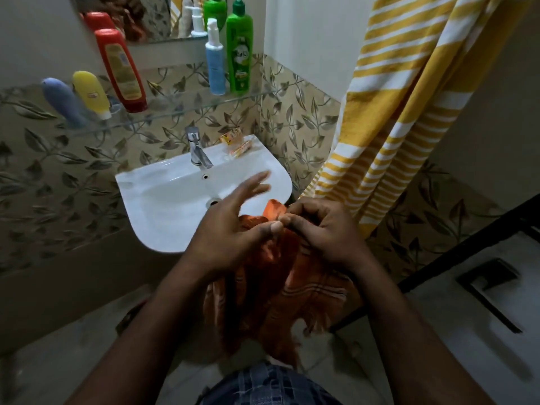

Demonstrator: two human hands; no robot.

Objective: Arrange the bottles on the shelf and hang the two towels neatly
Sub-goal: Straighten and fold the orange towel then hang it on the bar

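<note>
In front of the sink [163,200], the right hand [321,229] pinches the top edge of the orange towel [280,287] with curled fingers. The left hand [230,229], fingers splayed straight, rests its thumb on it. The yellow striped towel [409,112] hangs at right. The glass shelf [181,109] carries the red bottle [121,68] at left and the green bottle [239,54] at right.

White sink [163,220] with chrome tap [199,150], orange packet [235,144].
</note>
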